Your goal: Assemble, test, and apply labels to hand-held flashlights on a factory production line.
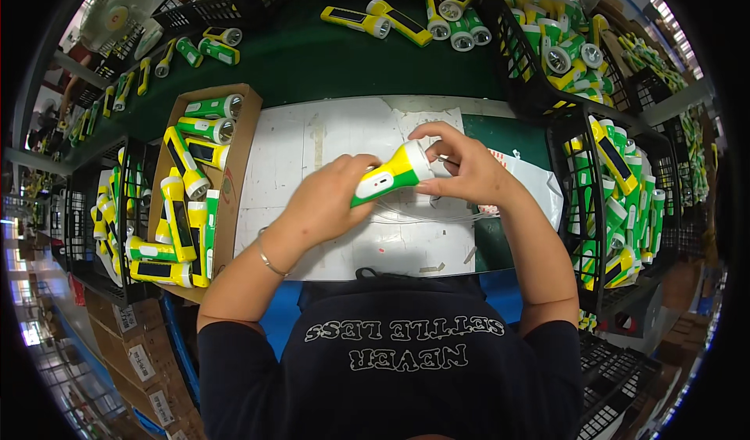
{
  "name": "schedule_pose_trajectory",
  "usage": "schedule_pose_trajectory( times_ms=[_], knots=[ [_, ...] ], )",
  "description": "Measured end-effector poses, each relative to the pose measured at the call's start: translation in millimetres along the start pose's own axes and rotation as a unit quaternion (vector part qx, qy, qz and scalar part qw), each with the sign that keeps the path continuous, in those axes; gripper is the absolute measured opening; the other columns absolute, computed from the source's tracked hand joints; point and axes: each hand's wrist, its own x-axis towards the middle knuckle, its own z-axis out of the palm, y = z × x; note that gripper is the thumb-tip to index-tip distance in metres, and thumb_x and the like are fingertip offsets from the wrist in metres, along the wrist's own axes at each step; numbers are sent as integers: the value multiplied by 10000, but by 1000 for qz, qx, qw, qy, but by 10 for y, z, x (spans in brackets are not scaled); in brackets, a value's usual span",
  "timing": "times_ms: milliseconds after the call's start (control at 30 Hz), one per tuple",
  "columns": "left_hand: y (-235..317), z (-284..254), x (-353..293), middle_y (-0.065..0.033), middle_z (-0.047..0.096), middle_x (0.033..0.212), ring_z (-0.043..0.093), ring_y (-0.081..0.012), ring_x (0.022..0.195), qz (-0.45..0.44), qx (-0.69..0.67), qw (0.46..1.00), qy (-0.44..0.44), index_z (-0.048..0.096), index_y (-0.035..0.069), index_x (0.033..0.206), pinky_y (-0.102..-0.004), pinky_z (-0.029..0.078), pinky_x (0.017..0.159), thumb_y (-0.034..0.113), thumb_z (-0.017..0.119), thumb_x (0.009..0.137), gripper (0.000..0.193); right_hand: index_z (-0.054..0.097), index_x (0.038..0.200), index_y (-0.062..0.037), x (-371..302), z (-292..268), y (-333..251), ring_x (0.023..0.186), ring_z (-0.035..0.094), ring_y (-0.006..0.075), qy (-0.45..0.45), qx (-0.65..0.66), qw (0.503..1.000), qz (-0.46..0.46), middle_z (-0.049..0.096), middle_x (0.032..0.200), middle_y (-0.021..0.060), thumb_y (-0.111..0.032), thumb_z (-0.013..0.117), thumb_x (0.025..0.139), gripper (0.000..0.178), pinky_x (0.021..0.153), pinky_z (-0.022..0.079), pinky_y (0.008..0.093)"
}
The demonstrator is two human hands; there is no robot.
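Over the white work board (312, 139) I hold a yellow and green flashlight (398, 168), tilted with its white-rimmed head up to the right. My left hand (332, 198) is closed round the body's lower end, hiding part of it. The small switch panel on its white side faces up. My right hand (465, 167) curls about the head, index finger at the top of the rim and thumb at the bottom; the other fingers bend in front of the lens, which is turned away from view. Thin white wires (426, 216) lie on the board below.
On the left stands a cardboard box (248, 139) of flashlights beside a black crate (74, 213). Two more filled black crates (598, 229) are on the right. A white plastic bag (539, 192) lies near my right forearm. Loose flashlights (402, 22) rest on the green tabletop (328, 69).
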Motion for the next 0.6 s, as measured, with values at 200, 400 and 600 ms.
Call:
schedule_pose_trajectory(
  times_ms=[200,400,600],
  knots=[
    [-183,-314,-230,-154,595,881,589,-326,831,-100,47,990,-85,540,30,974,-377,479,728,133,667,688,329,489,1183,-176,-85,-47,117,544,243,16,38,61,997,12,526,859,-17,-178,819,613,659,501,278,151],
    [-107,-184,-124,-190,609,896,599,-347,830,-94,-63,984,-141,510,5,1043,-390,476,733,196,657,725,399,448,1210,-117,30,129,135,523,293,-20,-15,87,996,6,574,918,9,-92,778,659,643,498,267,135],
    [-328,166,-183,-201,574,1027,588,-294,942,-178,-286,940,-56,374,-4,1235,-338,459,821,215,669,753,606,561,1003,-76,147,741,675,698,599,248,110,-192,975,-11,593,822,73,-271,636,791,297,616,476,362]
  ],
)
